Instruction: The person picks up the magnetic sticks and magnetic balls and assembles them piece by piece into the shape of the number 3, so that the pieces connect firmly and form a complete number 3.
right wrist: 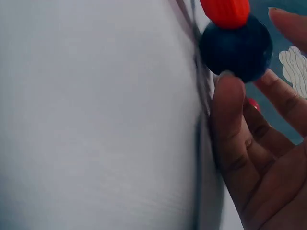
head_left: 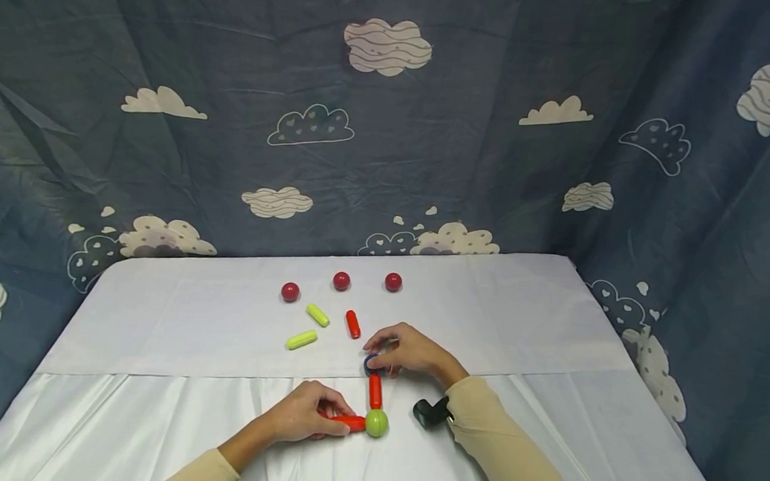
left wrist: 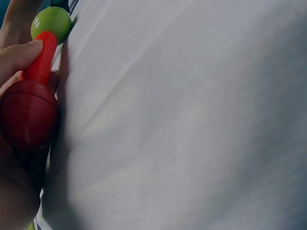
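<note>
My left hand (head_left: 306,412) grips a red rod (left wrist: 40,62) between thumb and fingers. A dark red ball (left wrist: 29,115) is on the rod's near end, mostly hidden by the hand in the head view. At its other end is a light green ball (head_left: 376,423). From that green ball a second red rod (head_left: 375,391) runs away to a dark blue ball (right wrist: 235,48). My right hand (head_left: 411,350) pinches the blue ball, with the thumb against it and fingers on the far side.
Farther back on the white-covered table (head_left: 184,331) lie two yellow-green rods, the nearer one (head_left: 301,340) left of a loose red rod (head_left: 353,324). Three red balls, one in the middle (head_left: 341,281), sit behind them. A dark cloud-patterned curtain (head_left: 432,147) hangs at the back.
</note>
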Demonstrator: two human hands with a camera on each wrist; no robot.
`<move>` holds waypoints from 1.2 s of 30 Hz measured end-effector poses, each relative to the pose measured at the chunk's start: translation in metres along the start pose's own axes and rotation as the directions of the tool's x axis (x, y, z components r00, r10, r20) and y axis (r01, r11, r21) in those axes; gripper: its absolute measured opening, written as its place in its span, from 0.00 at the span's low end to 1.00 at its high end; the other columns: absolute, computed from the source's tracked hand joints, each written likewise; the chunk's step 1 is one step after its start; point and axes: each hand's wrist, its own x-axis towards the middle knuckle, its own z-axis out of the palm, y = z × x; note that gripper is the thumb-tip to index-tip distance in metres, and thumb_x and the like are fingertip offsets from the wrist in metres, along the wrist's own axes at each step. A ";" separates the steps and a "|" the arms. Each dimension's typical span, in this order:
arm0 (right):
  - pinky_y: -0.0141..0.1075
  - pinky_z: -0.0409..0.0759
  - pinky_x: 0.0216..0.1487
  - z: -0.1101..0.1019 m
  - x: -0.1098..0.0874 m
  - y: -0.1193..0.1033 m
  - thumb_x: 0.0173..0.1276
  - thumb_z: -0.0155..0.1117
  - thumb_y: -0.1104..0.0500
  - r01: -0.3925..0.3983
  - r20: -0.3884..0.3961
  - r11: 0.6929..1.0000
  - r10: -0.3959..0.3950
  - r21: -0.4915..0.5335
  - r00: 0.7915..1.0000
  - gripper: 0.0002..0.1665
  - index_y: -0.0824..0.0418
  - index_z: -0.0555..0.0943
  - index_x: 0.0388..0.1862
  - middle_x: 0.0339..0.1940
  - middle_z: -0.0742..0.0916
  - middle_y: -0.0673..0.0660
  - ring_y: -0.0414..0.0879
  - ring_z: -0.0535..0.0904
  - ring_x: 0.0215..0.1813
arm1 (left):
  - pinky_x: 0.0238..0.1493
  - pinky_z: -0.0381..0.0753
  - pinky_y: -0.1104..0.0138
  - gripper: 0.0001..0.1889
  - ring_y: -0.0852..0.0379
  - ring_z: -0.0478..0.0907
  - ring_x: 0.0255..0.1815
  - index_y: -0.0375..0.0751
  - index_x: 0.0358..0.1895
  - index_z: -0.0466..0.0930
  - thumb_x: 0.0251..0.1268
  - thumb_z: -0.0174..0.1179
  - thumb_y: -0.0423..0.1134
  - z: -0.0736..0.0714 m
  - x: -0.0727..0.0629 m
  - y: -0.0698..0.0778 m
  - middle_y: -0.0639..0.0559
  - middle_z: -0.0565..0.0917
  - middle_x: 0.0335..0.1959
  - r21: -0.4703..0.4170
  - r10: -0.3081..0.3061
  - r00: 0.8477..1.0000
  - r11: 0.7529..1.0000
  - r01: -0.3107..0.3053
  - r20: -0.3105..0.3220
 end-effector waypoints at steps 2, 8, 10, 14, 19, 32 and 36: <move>0.37 0.80 0.29 -0.003 0.003 -0.002 0.60 0.71 0.58 -0.023 -0.015 1.000 0.023 0.004 1.000 0.16 0.60 0.84 0.46 0.33 0.83 0.52 0.45 0.78 0.25 | 0.24 0.66 0.74 0.08 0.67 0.69 0.22 0.45 0.36 0.88 0.53 0.72 0.40 -0.001 0.000 0.000 0.60 0.77 0.22 0.002 -0.003 1.000 1.000 0.003 -0.001; 0.35 0.79 0.31 -0.014 0.021 -0.007 0.60 0.71 0.58 -0.084 -0.057 0.996 0.085 0.012 0.995 0.17 0.59 0.82 0.48 0.33 0.82 0.54 0.47 0.77 0.26 | 0.25 0.66 0.73 0.07 0.66 0.69 0.24 0.46 0.36 0.88 0.53 0.72 0.40 -0.002 0.000 -0.001 0.60 0.78 0.23 0.008 -0.015 1.000 1.000 0.015 0.001; 0.35 0.79 0.30 -0.018 0.029 -0.010 0.59 0.72 0.59 -0.096 -0.066 0.995 0.097 0.014 0.993 0.19 0.59 0.82 0.49 0.34 0.81 0.54 0.47 0.77 0.26 | 0.26 0.66 0.73 0.07 0.66 0.69 0.24 0.46 0.36 0.88 0.53 0.72 0.40 -0.003 0.001 -0.002 0.61 0.77 0.23 0.010 -0.015 1.000 1.000 0.015 0.002; 0.36 0.79 0.29 -0.027 0.044 -0.016 0.57 0.73 0.61 -0.102 -0.065 0.995 0.100 -0.018 0.993 0.22 0.58 0.80 0.52 0.35 0.81 0.55 0.47 0.77 0.26 | 0.25 0.66 0.74 0.08 0.67 0.69 0.23 0.46 0.37 0.88 0.53 0.72 0.40 -0.001 0.004 -0.003 0.61 0.77 0.22 0.007 -0.010 1.000 1.000 0.010 0.005; 0.35 0.81 0.31 -0.035 0.061 -0.026 0.57 0.73 0.64 -0.082 -0.031 0.991 0.079 -0.102 0.996 0.26 0.59 0.79 0.55 0.35 0.81 0.56 0.48 0.79 0.27 | 0.23 0.65 0.74 0.08 0.67 0.68 0.21 0.45 0.37 0.88 0.53 0.72 0.40 -0.001 0.005 -0.003 0.61 0.76 0.21 -0.011 -0.020 1.000 1.000 0.020 0.005; 0.30 0.74 0.29 -0.035 0.084 -0.031 0.56 0.75 0.59 -0.100 0.080 0.955 0.127 -0.280 0.989 0.26 0.53 0.81 0.55 0.28 0.80 0.54 0.45 0.74 0.25 | 0.22 0.65 0.75 0.07 0.67 0.68 0.19 0.46 0.37 0.88 0.54 0.71 0.39 -0.002 0.003 -0.003 0.61 0.76 0.19 -0.029 -0.043 0.999 0.999 0.044 0.022; 0.30 0.72 0.28 -0.031 0.086 -0.030 0.54 0.77 0.57 -0.095 0.074 0.941 0.126 -0.324 0.989 0.23 0.52 0.83 0.50 0.26 0.80 0.53 0.43 0.73 0.24 | 0.23 0.65 0.75 0.07 0.67 0.69 0.21 0.46 0.37 0.88 0.54 0.71 0.39 -0.001 0.002 -0.005 0.61 0.76 0.20 -0.030 -0.047 0.999 0.998 0.047 0.022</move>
